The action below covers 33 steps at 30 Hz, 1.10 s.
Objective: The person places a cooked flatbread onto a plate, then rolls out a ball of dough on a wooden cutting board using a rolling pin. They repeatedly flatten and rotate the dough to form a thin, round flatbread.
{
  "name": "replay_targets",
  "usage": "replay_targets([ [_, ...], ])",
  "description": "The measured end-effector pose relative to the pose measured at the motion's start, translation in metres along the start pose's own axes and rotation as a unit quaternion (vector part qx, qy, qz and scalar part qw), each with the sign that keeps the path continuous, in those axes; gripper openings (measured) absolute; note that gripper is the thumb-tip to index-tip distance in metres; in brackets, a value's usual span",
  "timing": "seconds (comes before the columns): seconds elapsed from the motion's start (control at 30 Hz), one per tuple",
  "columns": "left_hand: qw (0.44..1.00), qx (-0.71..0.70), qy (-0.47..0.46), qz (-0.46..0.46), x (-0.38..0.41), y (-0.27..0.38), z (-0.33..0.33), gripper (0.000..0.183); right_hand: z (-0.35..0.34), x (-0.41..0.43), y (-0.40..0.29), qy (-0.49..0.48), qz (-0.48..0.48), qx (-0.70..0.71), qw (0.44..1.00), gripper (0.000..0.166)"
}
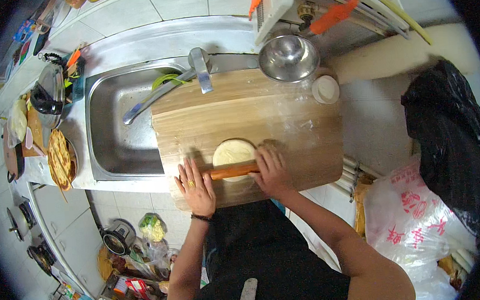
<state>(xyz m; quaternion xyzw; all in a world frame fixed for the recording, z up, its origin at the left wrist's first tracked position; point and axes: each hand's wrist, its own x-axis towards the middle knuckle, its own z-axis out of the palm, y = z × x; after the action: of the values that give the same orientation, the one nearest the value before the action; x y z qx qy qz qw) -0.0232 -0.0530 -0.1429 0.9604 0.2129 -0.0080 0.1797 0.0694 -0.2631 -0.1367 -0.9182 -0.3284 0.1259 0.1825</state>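
Note:
A round of pale dough (232,151) lies near the front edge of a floured wooden board (236,108). Across its lower part rests a wooden rolling pin (233,171). My left hand (196,191), with a ring and a dark bracelet, lies flat with fingers extended over the pin's left end. At the other end, my right hand (272,170) presses on the pin with its fingers over it; its exact hold is partly hidden. A small white bowl of flour (325,90) and a shiny steel bowl (289,58) stand at the board's back right.
The board overlaps a steel sink (126,154) with a faucet (147,99) reaching over it. Flatbread (59,158) and a glass pot lid (49,95) are on the left counter. Plastic bags (414,221) stand at the right, beside a black bag (446,133).

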Motion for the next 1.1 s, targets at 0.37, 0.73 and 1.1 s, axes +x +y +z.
replay_targets([
  [0.37,0.997,-0.055,0.047,0.001,0.049,-0.004,-0.009,0.066,-0.004,0.039,0.002,0.086,0.100,-0.033,0.991,0.056],
  [0.73,0.999,0.008,0.002,0.036,0.035,-0.014,-0.017,0.059,0.009,0.006,-0.013,0.094,0.135,-0.050,0.985,0.059],
  [1.1,0.992,0.068,0.104,0.025,0.135,-0.005,0.002,0.061,-0.010,0.099,0.011,0.128,0.162,-0.135,0.969,0.061],
])
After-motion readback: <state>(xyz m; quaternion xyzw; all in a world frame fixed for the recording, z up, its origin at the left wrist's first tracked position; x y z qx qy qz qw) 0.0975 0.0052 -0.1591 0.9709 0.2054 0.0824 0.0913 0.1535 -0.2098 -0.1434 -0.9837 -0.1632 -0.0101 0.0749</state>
